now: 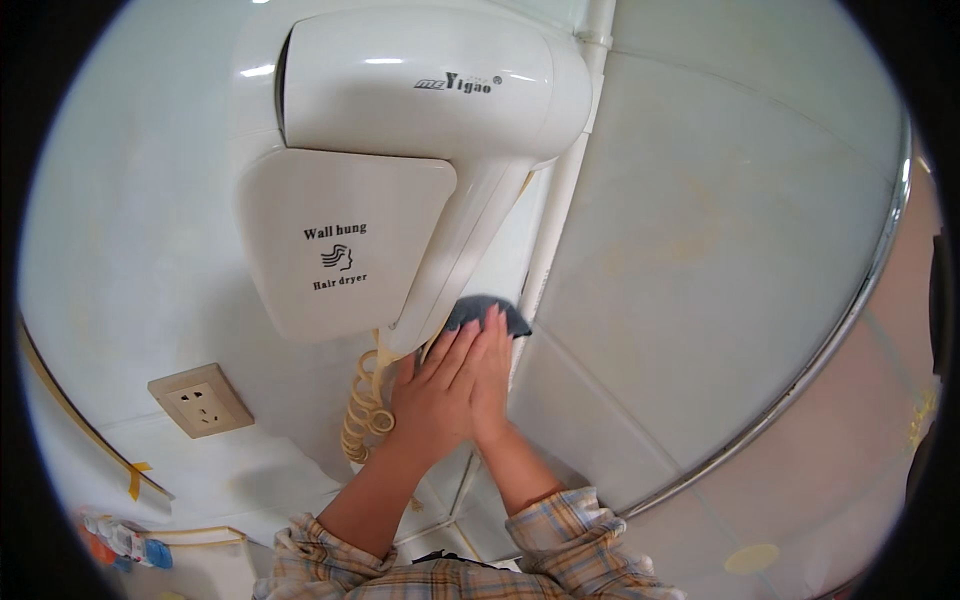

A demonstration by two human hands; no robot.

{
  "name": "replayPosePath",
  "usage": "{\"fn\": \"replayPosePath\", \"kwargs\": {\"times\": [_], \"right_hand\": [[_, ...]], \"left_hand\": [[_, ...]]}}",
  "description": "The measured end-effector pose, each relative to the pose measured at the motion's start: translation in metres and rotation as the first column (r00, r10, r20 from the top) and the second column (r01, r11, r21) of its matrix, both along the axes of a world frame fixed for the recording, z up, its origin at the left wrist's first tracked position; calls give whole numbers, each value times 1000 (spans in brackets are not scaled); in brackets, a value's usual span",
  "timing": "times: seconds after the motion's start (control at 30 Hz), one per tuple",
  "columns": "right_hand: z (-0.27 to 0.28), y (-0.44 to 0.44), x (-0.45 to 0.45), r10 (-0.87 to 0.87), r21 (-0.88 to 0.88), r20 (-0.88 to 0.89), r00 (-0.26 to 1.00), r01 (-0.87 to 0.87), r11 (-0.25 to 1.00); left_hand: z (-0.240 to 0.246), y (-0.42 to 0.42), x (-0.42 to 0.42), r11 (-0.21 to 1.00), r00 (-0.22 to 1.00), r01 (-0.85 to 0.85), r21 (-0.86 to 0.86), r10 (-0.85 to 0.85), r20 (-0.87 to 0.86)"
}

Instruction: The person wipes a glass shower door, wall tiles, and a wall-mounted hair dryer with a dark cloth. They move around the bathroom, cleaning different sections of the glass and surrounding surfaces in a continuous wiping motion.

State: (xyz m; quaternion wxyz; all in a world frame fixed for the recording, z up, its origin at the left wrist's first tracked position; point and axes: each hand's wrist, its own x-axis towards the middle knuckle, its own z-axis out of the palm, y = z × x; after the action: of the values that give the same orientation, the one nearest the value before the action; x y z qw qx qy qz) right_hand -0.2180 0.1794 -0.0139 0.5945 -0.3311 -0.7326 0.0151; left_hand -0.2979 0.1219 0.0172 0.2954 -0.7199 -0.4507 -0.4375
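Observation:
Both hands meet side by side below the handle of a white wall-hung hair dryer (435, 90). My left hand (439, 397) lies with its fingers stretched over the lower edge of a dark grey cloth (484, 306), pressing it towards the tiled wall. Against it, my right hand (491, 375) has its fingertips on the same cloth, near a white vertical pipe (551, 247). The palms and the underside of the cloth are hidden. Beside my left wrist hangs the dryer's yellowed coiled cord (364, 420). The dryer rests in its white holder (345, 240).
A wall socket (201, 401) is at the left. Several bottles (124, 541) stand on a surface at the lower left. A curved metal trim (817, 367) runs along the tiled wall at the right. Yellow tape (137, 480) sticks near a dark edge at the left.

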Motion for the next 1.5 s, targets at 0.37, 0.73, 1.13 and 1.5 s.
{"fn": "replayPosePath", "kwargs": {"times": [0.37,0.73,1.13,1.5], "right_hand": [[21,-2,-21,-25,139,-14,1000,27,990],[17,-19,-33,171,270,90,981,-189,944],[-29,-57,7,268,-103,-890,369,-735,670],[132,-105,-15,54,485,361,931,-238,842]], "left_hand": [[14,-30,4,976,994,-58,-211,76,79],[-17,-95,-2,957,960,275,-89,-269,73],[13,-116,-50,958,986,42,283,-86,143],[78,-110,-56,904,888,364,226,-409,208]]}}
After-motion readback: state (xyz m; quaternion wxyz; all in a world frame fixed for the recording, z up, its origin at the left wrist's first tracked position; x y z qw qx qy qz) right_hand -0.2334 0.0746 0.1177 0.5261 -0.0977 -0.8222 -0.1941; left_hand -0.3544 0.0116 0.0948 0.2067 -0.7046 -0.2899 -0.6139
